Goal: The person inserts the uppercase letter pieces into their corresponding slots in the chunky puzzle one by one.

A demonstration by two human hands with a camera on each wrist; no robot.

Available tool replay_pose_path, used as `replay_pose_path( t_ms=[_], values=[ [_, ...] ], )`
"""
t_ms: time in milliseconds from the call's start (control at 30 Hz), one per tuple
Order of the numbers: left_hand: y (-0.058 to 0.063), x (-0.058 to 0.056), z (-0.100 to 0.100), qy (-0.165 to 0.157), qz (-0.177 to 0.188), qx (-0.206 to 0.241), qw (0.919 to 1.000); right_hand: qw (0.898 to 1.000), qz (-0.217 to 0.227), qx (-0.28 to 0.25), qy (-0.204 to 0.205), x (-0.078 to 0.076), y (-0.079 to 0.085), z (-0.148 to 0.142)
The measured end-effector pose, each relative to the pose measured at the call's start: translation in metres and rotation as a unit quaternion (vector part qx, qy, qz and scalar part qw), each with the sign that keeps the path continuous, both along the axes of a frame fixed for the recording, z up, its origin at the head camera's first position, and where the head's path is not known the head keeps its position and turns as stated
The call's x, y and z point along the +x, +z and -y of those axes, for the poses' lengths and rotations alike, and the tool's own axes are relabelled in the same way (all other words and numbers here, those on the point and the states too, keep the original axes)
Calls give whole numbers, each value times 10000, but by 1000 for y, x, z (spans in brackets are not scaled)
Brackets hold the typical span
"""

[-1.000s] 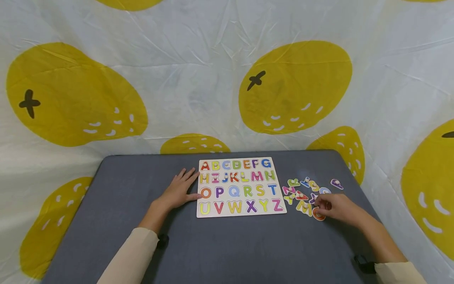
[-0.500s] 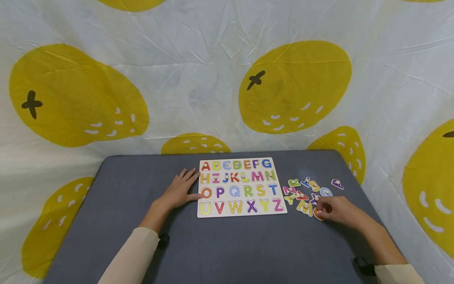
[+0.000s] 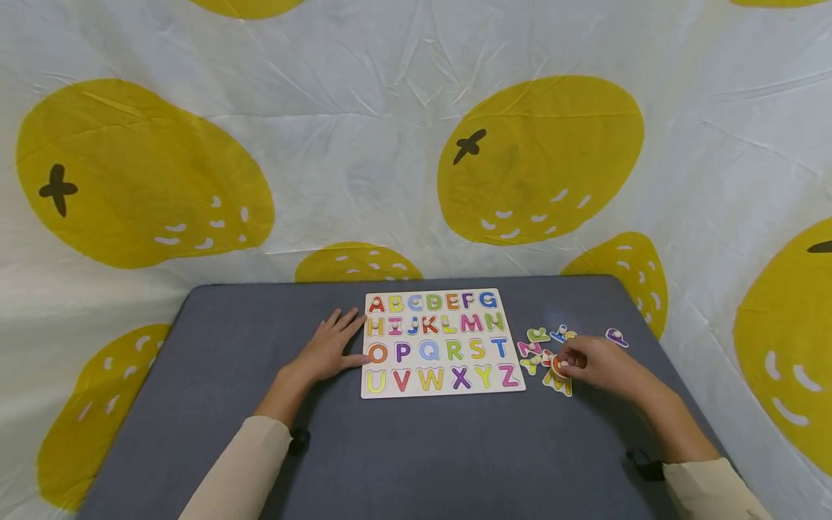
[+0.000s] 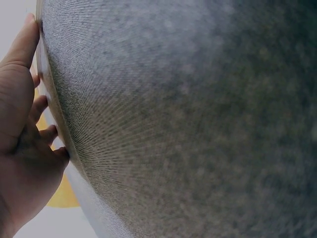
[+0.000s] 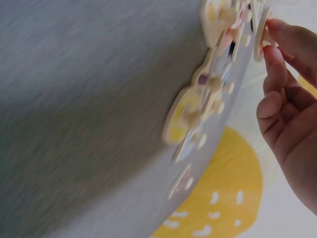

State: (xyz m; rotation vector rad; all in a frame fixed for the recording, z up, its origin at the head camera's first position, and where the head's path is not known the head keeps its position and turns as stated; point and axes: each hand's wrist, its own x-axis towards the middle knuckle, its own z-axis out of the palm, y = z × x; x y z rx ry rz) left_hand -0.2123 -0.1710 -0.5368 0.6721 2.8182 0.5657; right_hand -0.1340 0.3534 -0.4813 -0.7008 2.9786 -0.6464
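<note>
Right wrist: right hand (image 5: pixel 295 106) pinches a wooden piece (image 5: pixel 261 37) (orange-faced).

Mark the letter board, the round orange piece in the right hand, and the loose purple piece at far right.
Letter board (image 3: pixel 414 364): head view, bare strip between bottom rows.
Orange piece (image 5: pixel 259 38): right wrist view, its pale edge.
Purple piece (image 3: pixel 617 337): head view, its middle.

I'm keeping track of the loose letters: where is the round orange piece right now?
In the head view, the round orange piece is right of the letter board, pinched in the right hand and partly covering a yellow letter piece.
</note>
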Motion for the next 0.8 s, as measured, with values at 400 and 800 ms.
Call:
replay_pose_path(
  t_ms=[400,800],
  values=[
    [1,0,0,-56,-7,-85,9999,9998,-106,-105,104,-27,2,53],
    [7,1,1,-116,173,-171,9996,9979,89,-239,601,-54,1,119]
  ],
)
